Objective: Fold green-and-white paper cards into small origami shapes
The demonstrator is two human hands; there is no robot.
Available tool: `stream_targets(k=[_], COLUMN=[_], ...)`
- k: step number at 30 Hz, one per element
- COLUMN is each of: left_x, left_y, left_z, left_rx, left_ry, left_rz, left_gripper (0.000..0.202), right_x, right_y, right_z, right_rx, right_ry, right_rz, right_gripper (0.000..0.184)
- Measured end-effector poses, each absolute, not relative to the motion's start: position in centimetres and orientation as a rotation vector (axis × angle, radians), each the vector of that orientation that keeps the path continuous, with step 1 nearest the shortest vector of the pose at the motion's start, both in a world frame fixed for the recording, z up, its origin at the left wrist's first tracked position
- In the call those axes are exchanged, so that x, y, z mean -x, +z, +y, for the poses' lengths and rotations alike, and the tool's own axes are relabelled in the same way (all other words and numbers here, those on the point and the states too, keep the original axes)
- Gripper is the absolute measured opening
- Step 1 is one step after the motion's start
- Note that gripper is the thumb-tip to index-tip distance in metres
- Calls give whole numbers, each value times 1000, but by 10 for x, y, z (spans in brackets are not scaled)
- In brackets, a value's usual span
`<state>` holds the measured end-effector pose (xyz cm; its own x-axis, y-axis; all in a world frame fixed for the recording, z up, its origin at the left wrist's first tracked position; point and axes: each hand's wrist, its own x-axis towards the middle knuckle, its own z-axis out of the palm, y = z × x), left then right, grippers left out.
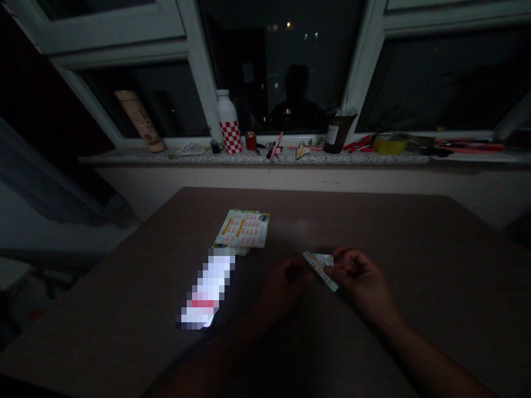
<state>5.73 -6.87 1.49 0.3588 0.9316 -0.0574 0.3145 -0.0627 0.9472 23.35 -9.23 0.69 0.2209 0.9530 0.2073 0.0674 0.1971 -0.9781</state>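
Note:
A small folded piece of printed paper (321, 271), with white, yellow and red markings, is pinched between the thumb and fingers of my right hand (359, 276) just above the table. My left hand (286, 282) is in shadow at the paper's left side, its fingers curled together close to the edge. Whether those fingertips touch the paper or hold anything is too dark to make out. Left of my hands lies a stack of flat printed sheets (244, 229) with the same kind of pattern. A phone with a lit, blurred screen (209, 287) lies in front of the stack.
The brown table (352, 215) reaches a windowsill (186, 160). On the sill stand a tan bottle (141, 121), a red-checked white bottle (229, 124), a small red jar (251, 140), a dark cup (337, 132), a folded paper piece (302, 150) and a yellow tape roll (390, 144).

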Motion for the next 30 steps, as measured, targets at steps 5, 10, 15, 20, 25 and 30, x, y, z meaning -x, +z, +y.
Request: stream_targets(k=[5,10,15,20,25,30], left_x=[-64,-62,-62,-62,-58,-57], left_y=[5,6,9,9,9,9], left_z=[-70,-69,-71,-73,-69,-67], left_rx=[-1468,-1413,-1409,-1401,-1415,-1419], left_ry=[762,834,843,867,839,819], left_rz=[1077,1053,1007,1044,1000,978], left_gripper=[25,26,24,24,21,19], right_x=[-226,-221,-219,-216,-216,-218], right_y=[11,11,14,12,7,4], right_z=[-99,-101,-102,-103,-102,-100], right_rx=[1183,1122,1096,1086,1055,1089], right_ry=[764,788,715,756,1046,1226], right_rz=[-1193,-1142,-1164,-1168,-1029,-986], right_gripper=[31,28,26,27,31,48])
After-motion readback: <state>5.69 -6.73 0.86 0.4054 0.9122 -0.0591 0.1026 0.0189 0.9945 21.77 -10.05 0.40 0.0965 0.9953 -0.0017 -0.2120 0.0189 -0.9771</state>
